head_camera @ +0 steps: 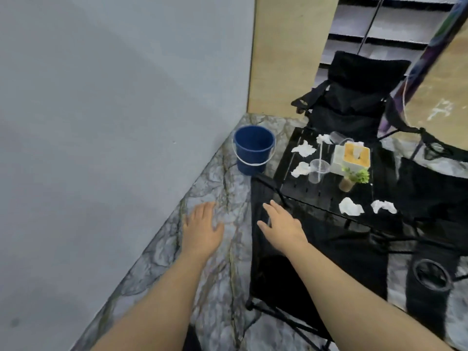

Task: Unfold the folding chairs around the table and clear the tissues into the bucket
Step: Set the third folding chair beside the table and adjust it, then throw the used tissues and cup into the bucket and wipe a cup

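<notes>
Head cam: the blue bucket [254,148] sat on the floor just beside the black table's [316,198] far-left corner, with only its own blue inside showing. On the table, a tissue box [354,155] had one tissue poking out, a clear cup [318,171] stood near it, and crumpled tissues [350,206] lay scattered around. The white scrawl [440,110] on the wood panel was too blurry to read. The left hand [202,229] was spread over the floor, holding nothing. The right hand [281,226], fingers straight, was at the near folding chair's [273,274] top edge, though I couldn't tell if it was touching.
</notes>
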`<move>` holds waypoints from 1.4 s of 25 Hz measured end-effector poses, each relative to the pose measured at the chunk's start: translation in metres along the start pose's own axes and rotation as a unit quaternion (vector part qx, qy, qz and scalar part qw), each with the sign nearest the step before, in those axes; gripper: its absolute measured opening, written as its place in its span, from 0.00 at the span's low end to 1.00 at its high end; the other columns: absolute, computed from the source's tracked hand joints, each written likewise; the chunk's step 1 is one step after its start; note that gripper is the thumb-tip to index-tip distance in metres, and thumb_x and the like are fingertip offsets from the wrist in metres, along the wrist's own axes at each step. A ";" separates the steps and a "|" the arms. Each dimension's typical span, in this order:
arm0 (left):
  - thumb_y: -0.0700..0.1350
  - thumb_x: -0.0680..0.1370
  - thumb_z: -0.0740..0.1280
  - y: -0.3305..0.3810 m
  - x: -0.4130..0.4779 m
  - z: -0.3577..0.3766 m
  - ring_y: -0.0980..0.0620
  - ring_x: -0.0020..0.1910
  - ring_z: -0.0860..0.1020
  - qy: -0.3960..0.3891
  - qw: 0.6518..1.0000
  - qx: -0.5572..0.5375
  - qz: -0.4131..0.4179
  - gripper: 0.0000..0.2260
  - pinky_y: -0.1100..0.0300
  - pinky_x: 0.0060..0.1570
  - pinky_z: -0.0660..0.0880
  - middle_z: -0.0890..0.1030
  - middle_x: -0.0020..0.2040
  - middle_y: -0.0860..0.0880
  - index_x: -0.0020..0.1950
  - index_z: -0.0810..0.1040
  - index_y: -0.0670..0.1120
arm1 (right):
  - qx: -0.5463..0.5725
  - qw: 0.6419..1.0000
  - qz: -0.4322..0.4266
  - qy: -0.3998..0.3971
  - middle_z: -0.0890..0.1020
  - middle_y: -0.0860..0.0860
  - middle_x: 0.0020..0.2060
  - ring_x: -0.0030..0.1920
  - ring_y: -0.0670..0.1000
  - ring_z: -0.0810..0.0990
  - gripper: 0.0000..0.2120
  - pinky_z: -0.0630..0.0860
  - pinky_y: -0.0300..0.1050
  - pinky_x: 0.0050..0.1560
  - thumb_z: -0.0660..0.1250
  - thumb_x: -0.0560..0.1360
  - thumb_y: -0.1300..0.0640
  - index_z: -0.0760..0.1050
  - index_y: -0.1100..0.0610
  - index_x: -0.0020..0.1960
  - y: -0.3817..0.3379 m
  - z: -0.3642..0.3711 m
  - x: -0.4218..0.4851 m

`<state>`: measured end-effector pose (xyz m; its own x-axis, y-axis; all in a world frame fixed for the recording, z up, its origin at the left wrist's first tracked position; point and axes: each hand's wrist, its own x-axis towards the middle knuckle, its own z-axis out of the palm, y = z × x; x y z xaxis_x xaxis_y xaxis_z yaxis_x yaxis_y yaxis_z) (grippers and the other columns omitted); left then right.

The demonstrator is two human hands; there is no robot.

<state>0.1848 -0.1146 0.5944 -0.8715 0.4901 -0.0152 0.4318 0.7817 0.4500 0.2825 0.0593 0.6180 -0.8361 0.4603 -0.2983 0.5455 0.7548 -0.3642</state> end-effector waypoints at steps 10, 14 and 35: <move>0.49 0.79 0.57 -0.154 0.182 -0.075 0.46 0.77 0.47 -0.077 0.996 0.053 0.007 0.27 0.44 0.74 0.49 0.53 0.77 0.49 0.76 0.50 0.50 | 0.048 0.997 0.028 -0.050 0.50 0.46 0.78 0.77 0.51 0.52 0.29 0.56 0.56 0.73 0.56 0.80 0.46 0.49 0.48 0.76 -0.155 0.033 0.175; 0.51 0.79 0.56 -0.131 0.261 -0.051 0.47 0.77 0.45 -0.142 0.986 0.051 0.065 0.28 0.44 0.74 0.46 0.50 0.78 0.49 0.76 0.49 0.50 | 0.040 0.995 0.092 -0.019 0.51 0.47 0.78 0.77 0.51 0.50 0.29 0.56 0.57 0.73 0.57 0.80 0.46 0.50 0.50 0.77 -0.141 0.020 0.236; 0.51 0.79 0.56 0.168 0.684 0.167 0.49 0.77 0.44 -0.354 0.806 0.118 0.459 0.27 0.42 0.72 0.57 0.48 0.78 0.53 0.75 0.48 0.54 | 0.174 0.870 0.448 0.106 0.51 0.51 0.77 0.76 0.55 0.54 0.27 0.67 0.55 0.68 0.58 0.79 0.52 0.52 0.47 0.75 0.116 -0.075 0.494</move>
<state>-0.2996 0.4163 0.5110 0.1552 0.9359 -0.3163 0.9244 -0.0247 0.3806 -0.0720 0.4092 0.4941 -0.0374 0.8950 -0.4446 0.9381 -0.1219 -0.3242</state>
